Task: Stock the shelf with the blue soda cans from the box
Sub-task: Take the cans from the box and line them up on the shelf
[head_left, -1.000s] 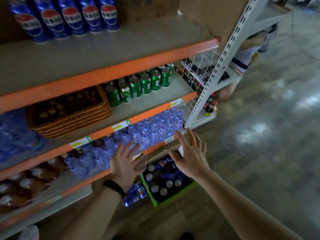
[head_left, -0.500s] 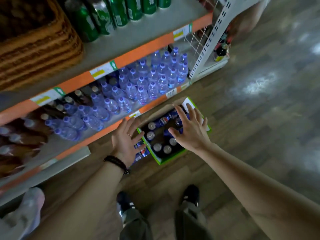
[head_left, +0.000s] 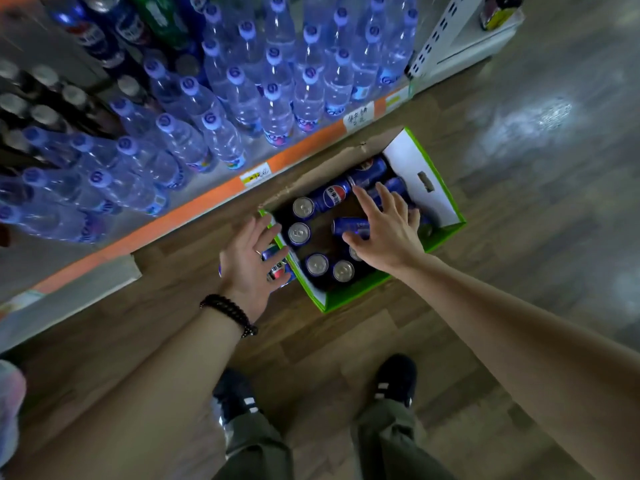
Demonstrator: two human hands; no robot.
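Both hands reach down with fingers spread, grasping nothing. The right hand [head_left: 384,233] hovers over the blue soda cans [head_left: 332,197] inside the green box [head_left: 349,299] on the floor, below the shelf [head_left: 207,202] of water bottles [head_left: 242,98]. The left hand [head_left: 247,261] hangs beside the box, over 1 can [head_left: 277,270] lying outside it.

Black bead bracelet [head_left: 229,314], ring [head_left: 258,252], olive trousers [head_left: 256,448], dark shoes [head_left: 396,379].

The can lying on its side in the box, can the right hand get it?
Probably yes. The right hand is open right above that can, the box has no lid over it, and nothing sits between them.
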